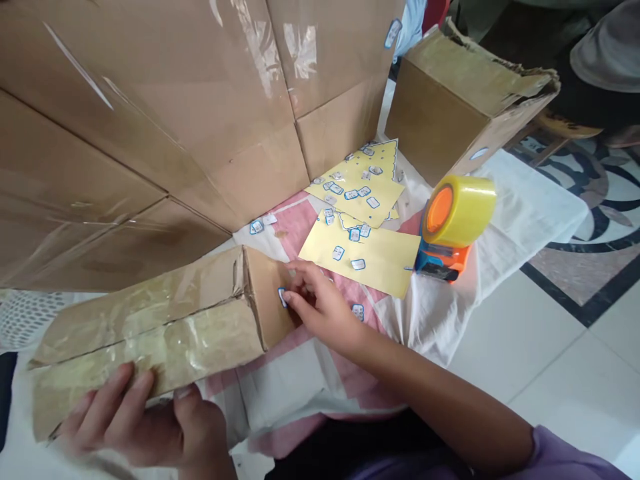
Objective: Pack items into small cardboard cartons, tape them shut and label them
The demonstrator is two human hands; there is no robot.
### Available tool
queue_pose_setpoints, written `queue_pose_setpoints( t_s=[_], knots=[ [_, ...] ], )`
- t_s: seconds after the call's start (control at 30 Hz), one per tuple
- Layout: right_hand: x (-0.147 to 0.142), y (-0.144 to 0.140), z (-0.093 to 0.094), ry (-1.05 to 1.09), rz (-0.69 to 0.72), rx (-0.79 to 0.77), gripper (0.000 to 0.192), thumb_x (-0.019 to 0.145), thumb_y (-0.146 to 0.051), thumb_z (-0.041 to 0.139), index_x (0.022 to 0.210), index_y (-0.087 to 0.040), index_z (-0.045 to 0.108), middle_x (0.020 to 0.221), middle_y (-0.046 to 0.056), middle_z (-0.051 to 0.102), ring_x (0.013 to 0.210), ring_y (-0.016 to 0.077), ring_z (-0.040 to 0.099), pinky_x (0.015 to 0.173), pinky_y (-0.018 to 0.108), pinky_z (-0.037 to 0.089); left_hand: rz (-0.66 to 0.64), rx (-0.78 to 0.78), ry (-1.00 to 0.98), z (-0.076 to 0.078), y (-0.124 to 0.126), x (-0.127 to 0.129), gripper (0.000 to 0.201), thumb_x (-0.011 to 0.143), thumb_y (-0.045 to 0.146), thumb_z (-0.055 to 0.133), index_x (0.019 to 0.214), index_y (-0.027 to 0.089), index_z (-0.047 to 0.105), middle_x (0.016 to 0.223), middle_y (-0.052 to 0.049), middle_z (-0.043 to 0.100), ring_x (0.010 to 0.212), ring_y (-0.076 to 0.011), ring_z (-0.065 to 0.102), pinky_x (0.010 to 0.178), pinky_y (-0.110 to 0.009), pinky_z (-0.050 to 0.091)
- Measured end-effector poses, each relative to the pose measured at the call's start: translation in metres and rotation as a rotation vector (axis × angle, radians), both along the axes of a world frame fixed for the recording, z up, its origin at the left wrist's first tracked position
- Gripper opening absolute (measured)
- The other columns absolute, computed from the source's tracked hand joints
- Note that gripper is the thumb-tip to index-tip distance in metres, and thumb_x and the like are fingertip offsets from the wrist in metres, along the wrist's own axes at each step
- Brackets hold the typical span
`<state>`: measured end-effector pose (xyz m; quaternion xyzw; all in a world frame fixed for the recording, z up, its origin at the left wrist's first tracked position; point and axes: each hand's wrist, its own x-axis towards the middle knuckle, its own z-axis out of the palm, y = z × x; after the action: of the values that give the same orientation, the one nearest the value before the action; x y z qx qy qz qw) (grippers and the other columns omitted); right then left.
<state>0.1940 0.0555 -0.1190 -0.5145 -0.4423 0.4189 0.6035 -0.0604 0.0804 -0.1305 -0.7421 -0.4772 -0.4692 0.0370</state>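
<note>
A long taped cardboard box [165,320] lies tilted across the left of the cloth-covered table. My left hand [145,420] grips its near lower edge, fingers on the taped side and thumb towards the edge. At the box's right end, my right hand [320,300] is closed in a pinch, with the thumb touching a small blue-edged label sticker [283,297] on that end face. Whether the label is fully stuck down cannot be seen. Yellow sheets [365,257] bearing several similar stickers lie beyond my right hand.
Large stacked cardboard boxes [200,120] form a wall behind. A tape dispenser [443,260] with a wide yellow tape roll [465,210] stands at the right. Behind it is an open-topped carton [440,113]. Pink-and-white cloth [300,380] covers the table; tiled floor [565,373] shows beyond its edge.
</note>
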Motion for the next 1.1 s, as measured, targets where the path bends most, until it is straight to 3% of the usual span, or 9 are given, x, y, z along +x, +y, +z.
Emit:
queue_pose_setpoints(
  t_s=[0.07,0.17,0.23,0.37,0.47,0.57,0.8,1.0,1.1],
  knots=[
    [-0.004,-0.002,0.003,-0.001,-0.046,-0.07,0.01,0.093,-0.029,0.065,0.094,-0.023,0.056,0.072,-0.006,0.05,0.064,0.0124,0.049,0.061,0.026,0.039,0.067,0.206,-0.028,0.008,0.003,0.007,0.05,0.081,0.046,0.06,0.131,0.038,0.062,0.135,-0.005,0.06,0.134,-0.044,0.044,0.116,-0.072,0.028],
    [-0.01,-0.009,0.007,-0.027,-0.055,-0.051,0.014,0.095,-0.027,0.061,0.082,-0.022,0.056,0.072,-0.004,0.055,0.064,0.0122,0.051,0.06,0.027,0.039,0.056,0.243,-0.065,0.016,0.009,0.014,0.04,0.082,0.041,0.063,0.121,0.035,0.068,0.122,-0.005,0.068,0.125,-0.0386,0.056,0.113,-0.066,0.037],
    [-0.013,-0.015,0.008,-0.049,-0.043,0.002,0.007,0.095,-0.022,0.059,0.095,-0.022,0.065,0.081,-0.001,0.062,0.071,0.0133,0.057,0.063,0.027,0.044,0.049,0.256,-0.077,0.018,0.013,0.014,0.037,0.082,0.041,0.064,0.118,0.034,0.068,0.119,-0.006,0.068,0.123,-0.0376,0.057,0.112,-0.064,0.037],
    [-0.013,-0.024,0.005,-0.056,0.013,0.033,0.026,0.096,-0.025,0.06,0.12,-0.021,0.071,0.097,0.004,0.071,0.075,0.0141,0.062,0.065,0.028,0.05,0.081,0.354,-0.041,0.015,0.019,0.013,0.039,0.085,0.048,0.058,0.12,0.033,0.066,0.119,-0.007,0.067,0.121,-0.0372,0.057,0.109,-0.063,0.04],
    [-0.013,-0.029,0.004,-0.133,0.061,-0.016,0.044,0.097,-0.03,0.058,0.139,-0.018,0.063,0.102,0.007,0.072,0.074,0.0162,0.061,0.068,0.031,0.052,0.062,0.401,-0.042,0.013,0.023,0.018,0.039,0.086,0.046,0.057,0.12,0.029,0.066,0.118,-0.007,0.065,0.121,-0.0351,0.056,0.11,-0.061,0.038],
    [-0.014,-0.032,0.004,-0.175,0.095,-0.086,0.055,0.097,-0.033,0.057,0.15,-0.018,0.055,0.091,0.005,0.071,0.073,0.0181,0.06,0.066,0.033,0.051,0.065,0.396,-0.071,0.012,0.024,0.023,0.034,0.087,0.043,0.056,0.116,0.027,0.065,0.116,-0.007,0.062,0.122,-0.0345,0.054,0.113,-0.062,0.035],
    [-0.021,-0.036,0.002,-0.145,0.006,0.013,0.051,0.097,-0.027,0.055,0.148,-0.021,0.059,0.101,0.006,0.074,0.076,0.0176,0.063,0.072,0.033,0.055,0.116,0.388,0.021,0.012,0.023,0.016,0.034,0.09,0.046,0.052,0.119,0.031,0.059,0.118,-0.006,0.061,0.12,-0.0338,0.055,0.109,-0.064,0.041],
    [-0.022,-0.037,-0.002,-0.091,-0.033,0.14,0.039,0.096,-0.02,0.05,0.129,-0.019,0.071,0.087,0.004,0.073,0.064,0.0143,0.058,0.06,0.029,0.051,0.052,0.383,-0.022,0.012,0.015,0.017,0.036,0.09,0.039,0.06,0.123,0.027,0.065,0.121,-0.009,0.064,0.127,-0.0338,0.055,0.114,-0.064,0.039],
    [-0.023,-0.038,-0.002,-0.085,-0.035,0.117,0.03,0.093,-0.018,0.052,0.117,-0.019,0.071,0.082,0.002,0.07,0.062,0.0132,0.058,0.056,0.026,0.046,0.066,0.333,-0.044,0.013,0.013,0.02,0.036,0.092,0.035,0.059,0.126,0.027,0.067,0.121,-0.013,0.066,0.13,-0.0346,0.054,0.114,-0.064,0.039]
  ],
)
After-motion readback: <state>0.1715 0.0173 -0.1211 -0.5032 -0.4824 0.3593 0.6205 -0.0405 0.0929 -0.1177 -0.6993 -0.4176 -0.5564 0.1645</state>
